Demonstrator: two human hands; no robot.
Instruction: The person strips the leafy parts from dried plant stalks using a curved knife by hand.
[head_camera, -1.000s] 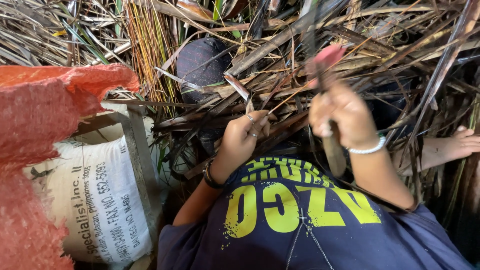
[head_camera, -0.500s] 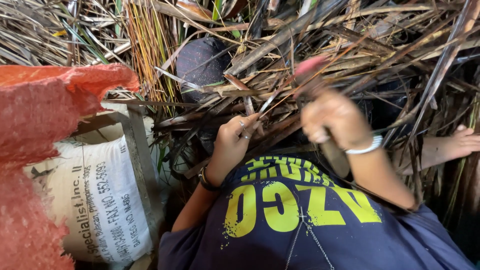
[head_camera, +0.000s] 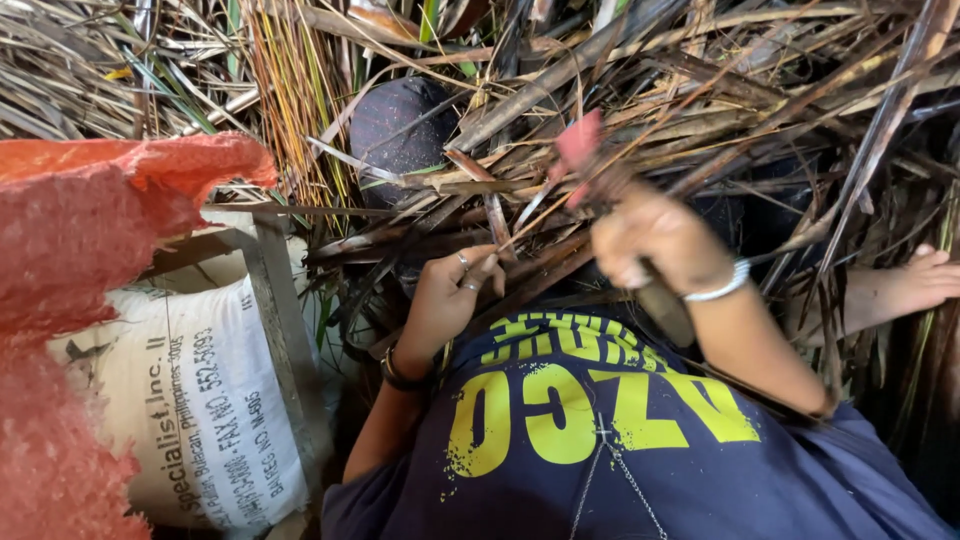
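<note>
Right hand (head_camera: 655, 240) clenched around a tool with a pink-red upper end (head_camera: 580, 140) and a pale lower end sticking out under the wrist; hand and tool are motion-blurred, so the tool's exact kind cannot be told. Silver bangle (head_camera: 718, 287) on the right wrist. The tool's top sits against the dry brown cane-like stalks and leaves (head_camera: 700, 90) that cover the whole upper half of the view.

Left hand (head_camera: 448, 295) pinching a narrow dry brown leaf strip (head_camera: 495, 222) between thumb and fingers, ring visible on one finger, dark band (head_camera: 398, 372) on the wrist. The strip runs up into the tangle, just left of the right hand; the two hands are near each other but apart.

Below both hands: the person's dark blue shirt with yellow print (head_camera: 600, 420), thin chain hanging over it.

Above the left hand, a dark round object (head_camera: 400, 125) partly buried under the stalks; what it is cannot be told. A bare foot (head_camera: 905, 290) shows at the right edge among the stalks.

Left side: white woven sack with black print (head_camera: 200, 400), a grey wooden slat (head_camera: 285, 320) leaning across it, and an orange-red mesh bag (head_camera: 80, 210) filling the near left corner, overlapping the sack.
</note>
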